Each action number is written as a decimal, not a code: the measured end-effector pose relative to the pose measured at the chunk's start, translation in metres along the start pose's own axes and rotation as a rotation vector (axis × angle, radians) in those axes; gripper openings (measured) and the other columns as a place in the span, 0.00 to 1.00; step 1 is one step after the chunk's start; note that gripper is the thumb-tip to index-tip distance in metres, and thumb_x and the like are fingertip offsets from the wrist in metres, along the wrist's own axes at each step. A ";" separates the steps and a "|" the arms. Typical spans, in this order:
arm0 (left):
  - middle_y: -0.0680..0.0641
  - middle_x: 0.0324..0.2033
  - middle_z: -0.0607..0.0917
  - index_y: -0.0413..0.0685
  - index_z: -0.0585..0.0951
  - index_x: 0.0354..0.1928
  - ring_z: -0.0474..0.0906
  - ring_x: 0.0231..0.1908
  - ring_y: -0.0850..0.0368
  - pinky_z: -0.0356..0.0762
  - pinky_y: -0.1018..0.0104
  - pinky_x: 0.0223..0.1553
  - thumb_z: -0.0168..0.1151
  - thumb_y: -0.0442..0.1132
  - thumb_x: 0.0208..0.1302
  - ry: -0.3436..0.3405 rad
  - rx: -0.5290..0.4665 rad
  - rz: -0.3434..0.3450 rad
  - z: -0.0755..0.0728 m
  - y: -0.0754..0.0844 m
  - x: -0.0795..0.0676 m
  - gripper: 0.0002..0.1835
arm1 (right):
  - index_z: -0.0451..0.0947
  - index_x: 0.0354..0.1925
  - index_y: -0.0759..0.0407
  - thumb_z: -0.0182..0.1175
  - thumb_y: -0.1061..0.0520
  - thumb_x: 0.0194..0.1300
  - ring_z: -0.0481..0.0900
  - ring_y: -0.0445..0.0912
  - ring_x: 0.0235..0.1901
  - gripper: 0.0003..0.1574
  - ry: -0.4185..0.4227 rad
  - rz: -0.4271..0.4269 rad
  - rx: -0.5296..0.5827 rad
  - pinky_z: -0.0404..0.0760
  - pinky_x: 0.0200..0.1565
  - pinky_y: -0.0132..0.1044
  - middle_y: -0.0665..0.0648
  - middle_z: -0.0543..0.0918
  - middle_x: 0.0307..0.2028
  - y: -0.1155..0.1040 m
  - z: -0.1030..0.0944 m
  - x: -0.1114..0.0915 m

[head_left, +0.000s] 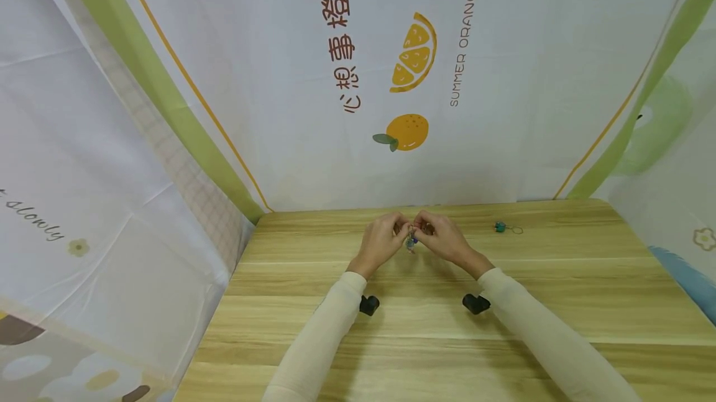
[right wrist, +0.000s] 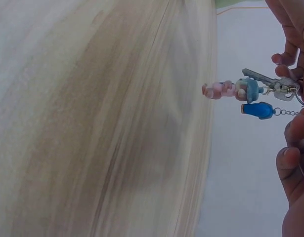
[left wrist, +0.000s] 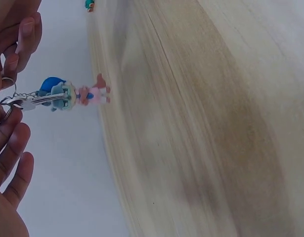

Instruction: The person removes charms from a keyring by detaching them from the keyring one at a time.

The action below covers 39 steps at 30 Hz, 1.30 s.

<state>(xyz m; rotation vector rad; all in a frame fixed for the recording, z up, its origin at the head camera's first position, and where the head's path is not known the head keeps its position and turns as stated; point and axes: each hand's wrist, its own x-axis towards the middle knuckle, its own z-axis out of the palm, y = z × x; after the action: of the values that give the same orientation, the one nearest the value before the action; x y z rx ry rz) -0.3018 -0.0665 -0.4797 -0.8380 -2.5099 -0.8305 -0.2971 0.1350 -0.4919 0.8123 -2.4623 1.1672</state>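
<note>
My left hand (head_left: 383,237) and right hand (head_left: 442,237) meet fingertip to fingertip above the wooden table. From their fingers hangs a figurine keychain (right wrist: 226,90) with a teal hat and pink body. Beside it dangles a silver key (right wrist: 260,78). A small blue charm (right wrist: 257,109) hangs on a short chain that runs up to the right fingertips, which pinch its ring. The left thumb and fingers pinch the key ring (left wrist: 9,114) above the key and figurine. Fingers partly hide both rings.
On the table (head_left: 414,352), to the right of my hands, lies a teal keychain (head_left: 500,227) with a metal ring. A white cloth (head_left: 302,172) printed with oranges hangs behind the table's far edge. Black wrist camera mounts (head_left: 369,305) show under the sleeves.
</note>
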 end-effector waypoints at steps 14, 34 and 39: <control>0.50 0.32 0.89 0.45 0.87 0.43 0.82 0.30 0.60 0.74 0.77 0.31 0.64 0.37 0.77 0.038 -0.013 0.008 -0.002 0.000 0.002 0.05 | 0.82 0.44 0.55 0.60 0.57 0.80 0.72 0.37 0.23 0.05 0.018 0.018 0.006 0.73 0.27 0.34 0.52 0.86 0.32 0.002 -0.001 0.001; 0.50 0.34 0.91 0.45 0.88 0.45 0.83 0.29 0.60 0.75 0.77 0.30 0.64 0.38 0.77 0.025 -0.007 0.034 0.001 0.002 0.002 0.06 | 0.80 0.42 0.56 0.62 0.57 0.77 0.72 0.38 0.24 0.04 0.009 0.072 -0.021 0.73 0.29 0.34 0.51 0.84 0.30 0.002 -0.001 0.002; 0.50 0.34 0.91 0.45 0.88 0.45 0.83 0.29 0.60 0.75 0.78 0.29 0.64 0.38 0.77 0.022 0.005 0.035 0.002 0.002 0.002 0.06 | 0.80 0.42 0.56 0.62 0.58 0.77 0.72 0.39 0.23 0.04 0.000 0.079 -0.021 0.72 0.29 0.34 0.51 0.84 0.29 0.001 -0.001 0.002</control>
<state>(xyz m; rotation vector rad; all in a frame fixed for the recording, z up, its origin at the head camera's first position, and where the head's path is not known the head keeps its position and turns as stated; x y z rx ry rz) -0.3023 -0.0632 -0.4790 -0.8642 -2.4697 -0.8166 -0.2997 0.1352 -0.4911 0.7151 -2.5235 1.1659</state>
